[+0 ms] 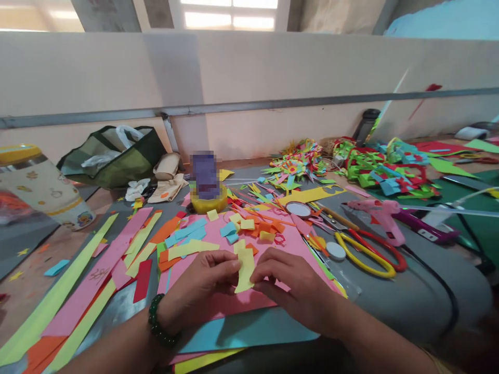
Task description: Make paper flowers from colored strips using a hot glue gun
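Between my two hands is a pale yellow paper strip (245, 267), its surface slightly bent. My left hand (208, 278), with a dark green bead bracelet (156, 322) on its wrist, pinches the strip's left edge. From the other side my right hand (288, 280) grips its lower right edge with the fingertips. Below them lies a pink paper sheet (222, 307) over a light blue sheet (253, 332). Just beyond the fingers are small folded paper pieces in yellow (247, 224), blue (229, 231) and orange (268, 228).
Long paper strips (105, 265) lie at left beside a patterned tumbler (50, 192). To the right are yellow-and-red-handled scissors (366, 257), a pink glue gun (384, 213) and its black cord. Paper decorations (300, 161), a green bag (117, 161) and a dark bottle (365, 127) stand near the wall.
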Tool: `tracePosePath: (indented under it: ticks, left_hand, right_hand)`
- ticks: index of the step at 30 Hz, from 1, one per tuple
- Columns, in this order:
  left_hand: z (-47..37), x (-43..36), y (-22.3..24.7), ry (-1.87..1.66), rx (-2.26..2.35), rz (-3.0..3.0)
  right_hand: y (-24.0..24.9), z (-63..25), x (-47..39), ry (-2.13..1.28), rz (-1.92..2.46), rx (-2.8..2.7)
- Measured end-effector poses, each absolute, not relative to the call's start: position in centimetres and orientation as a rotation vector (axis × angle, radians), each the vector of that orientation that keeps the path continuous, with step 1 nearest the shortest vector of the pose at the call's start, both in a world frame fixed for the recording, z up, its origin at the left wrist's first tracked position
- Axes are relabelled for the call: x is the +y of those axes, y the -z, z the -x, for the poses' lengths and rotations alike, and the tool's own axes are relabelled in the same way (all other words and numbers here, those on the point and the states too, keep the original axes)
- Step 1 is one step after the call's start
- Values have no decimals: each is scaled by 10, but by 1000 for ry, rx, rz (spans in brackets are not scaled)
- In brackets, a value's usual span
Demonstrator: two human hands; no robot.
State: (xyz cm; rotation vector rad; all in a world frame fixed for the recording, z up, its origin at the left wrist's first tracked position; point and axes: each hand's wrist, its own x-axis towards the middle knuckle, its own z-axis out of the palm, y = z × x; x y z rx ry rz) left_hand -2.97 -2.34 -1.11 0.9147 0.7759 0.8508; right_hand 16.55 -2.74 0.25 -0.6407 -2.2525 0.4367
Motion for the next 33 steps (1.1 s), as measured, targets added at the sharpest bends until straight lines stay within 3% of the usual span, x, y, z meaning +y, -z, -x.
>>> tracePosePath:
  ticks: [10,33]
  left_hand:
    - [26,-29,9,-892,975,-1269]
    - [23,-33,5,-882,945,-1478]
  right_hand:
    - [2,-164,-19,-903,1175,-1881]
    - [6,-164,-22,-820,1200,-2000]
